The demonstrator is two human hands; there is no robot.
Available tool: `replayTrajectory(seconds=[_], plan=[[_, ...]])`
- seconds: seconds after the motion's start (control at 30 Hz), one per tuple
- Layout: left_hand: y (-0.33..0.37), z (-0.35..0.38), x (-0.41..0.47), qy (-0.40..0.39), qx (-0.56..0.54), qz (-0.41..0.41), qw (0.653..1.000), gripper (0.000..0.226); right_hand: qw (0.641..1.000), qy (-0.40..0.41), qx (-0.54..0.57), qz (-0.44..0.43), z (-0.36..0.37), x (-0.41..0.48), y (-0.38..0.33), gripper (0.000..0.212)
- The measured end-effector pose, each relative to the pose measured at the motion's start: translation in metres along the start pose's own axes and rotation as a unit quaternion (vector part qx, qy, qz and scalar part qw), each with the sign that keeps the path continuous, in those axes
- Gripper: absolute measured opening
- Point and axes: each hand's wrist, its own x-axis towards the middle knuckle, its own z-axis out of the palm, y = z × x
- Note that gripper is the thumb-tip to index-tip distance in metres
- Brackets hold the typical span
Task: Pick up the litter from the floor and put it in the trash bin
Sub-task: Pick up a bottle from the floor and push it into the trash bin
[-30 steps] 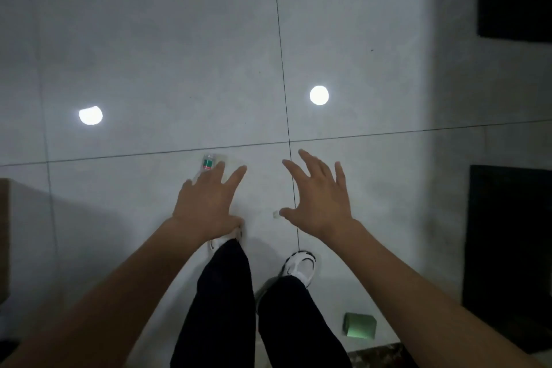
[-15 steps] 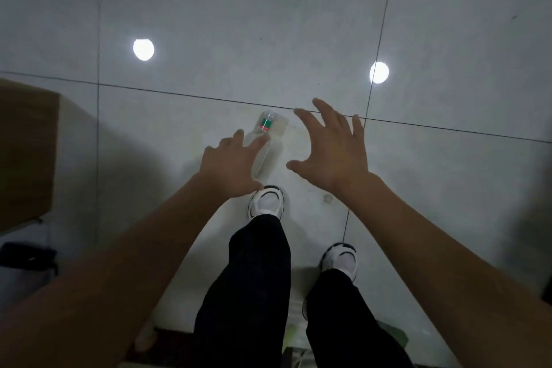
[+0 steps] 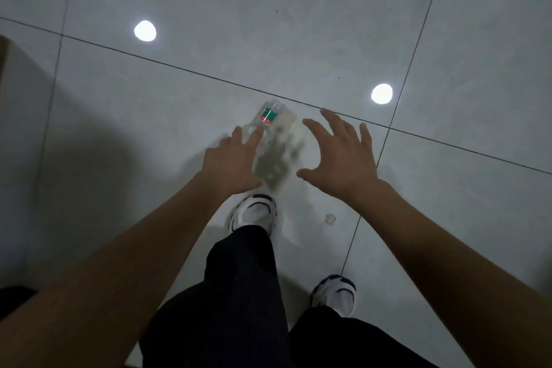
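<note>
A clear plastic bottle (image 3: 273,140) with a red and green label lies on the grey tiled floor (image 3: 298,24), just ahead of my left shoe. My left hand (image 3: 231,161) hovers at the bottle's left side with straight fingers, its fingertips over the bottle's upper part. To the right of the bottle my right hand (image 3: 340,152) is spread wide, apart from it. Neither hand holds anything. A small pale scrap of litter (image 3: 330,219) lies on the floor below my right wrist. No trash bin is in view.
My two white shoes (image 3: 254,213) and dark trousers fill the lower middle. A brown edge of furniture (image 3: 3,54) shows at the far left, with a dark object (image 3: 15,299) low on the left. Two ceiling lights reflect on the tiles.
The view has closed in on the bottle. Both hands have moved nearer to it, the left one now over its left side, the right one beside it.
</note>
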Motion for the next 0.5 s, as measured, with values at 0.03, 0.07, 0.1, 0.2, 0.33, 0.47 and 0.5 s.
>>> replayTrajectory(seconds=[0.03, 0.07, 0.1, 0.2, 0.33, 0.47, 0.5], plan=[[0.000, 0.008, 0.007, 0.004, -0.003, -0.003, 1.000, 0.117, 1.000, 0.003, 0.000, 0.000, 0.006, 0.007, 0.005, 0.093], [0.000, 0.015, 0.013, 0.007, -0.003, -0.005, 1.000, 0.118, 1.000, 0.007, 0.001, 0.002, 0.011, 0.013, 0.010, 0.093], [0.001, 0.022, 0.019, 0.008, -0.004, -0.006, 1.000, 0.119, 1.000, 0.011, 0.000, 0.004, 0.016, 0.019, 0.015, 0.092], [0.003, 0.038, 0.034, 0.019, -0.020, -0.001, 1.000, 0.123, 1.000, 0.017, -0.009, 0.003, 0.024, 0.034, 0.026, 0.092], [0.005, 0.039, 0.042, 0.023, -0.024, 0.005, 0.999, 0.123, 1.000, 0.021, -0.002, 0.007, 0.029, 0.042, 0.031, 0.091], [0.004, 0.028, 0.031, 0.017, -0.008, 0.019, 1.000, 0.125, 1.000, 0.018, 0.001, 0.004, 0.025, 0.030, 0.026, 0.091], [0.004, 0.026, 0.024, 0.019, -0.001, 0.031, 0.999, 0.127, 1.000, 0.018, 0.000, 0.001, 0.021, 0.024, 0.023, 0.091]])
